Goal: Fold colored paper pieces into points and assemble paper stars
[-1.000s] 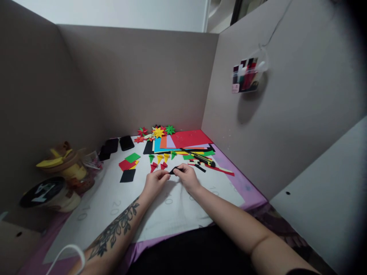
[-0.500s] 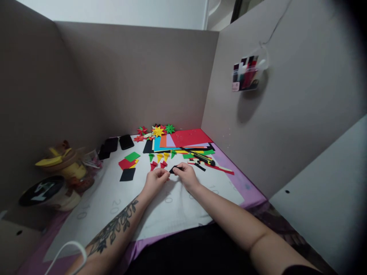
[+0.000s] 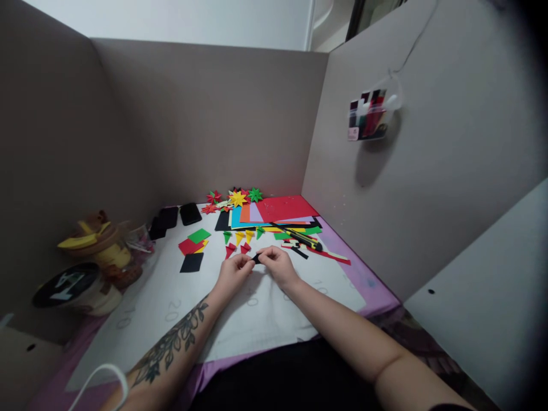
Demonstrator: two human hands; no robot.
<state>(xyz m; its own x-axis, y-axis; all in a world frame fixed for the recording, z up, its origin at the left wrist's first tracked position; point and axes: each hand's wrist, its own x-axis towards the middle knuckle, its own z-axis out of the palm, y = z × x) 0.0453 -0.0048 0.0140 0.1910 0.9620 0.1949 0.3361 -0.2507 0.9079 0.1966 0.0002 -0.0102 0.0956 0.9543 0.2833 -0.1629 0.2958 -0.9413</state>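
A small black paper piece (image 3: 256, 258) is pinched between my left hand (image 3: 233, 274) and my right hand (image 3: 279, 267), over the white sheet (image 3: 201, 319). Both hands have their fingers closed on its edges, which hide part of it. Just beyond them lie small folded pieces: red (image 3: 230, 249), yellow (image 3: 239, 237) and green (image 3: 260, 232). Left of my left hand are a black square (image 3: 192, 262) and overlapping red (image 3: 188, 246) and green (image 3: 199, 235) squares.
Folded paper stars (image 3: 238, 198) and stacked coloured sheets (image 3: 286, 209) lie at the back. A yellow-black cutter (image 3: 306, 238) rests near paper strips (image 3: 334, 257). Tubs (image 3: 92, 291) stand at left. A clear container (image 3: 370, 117) hangs on the right panel.
The black paper now shows less between my fingers, and my right fingers have shifted slightly on it. The whole view has moved a little.
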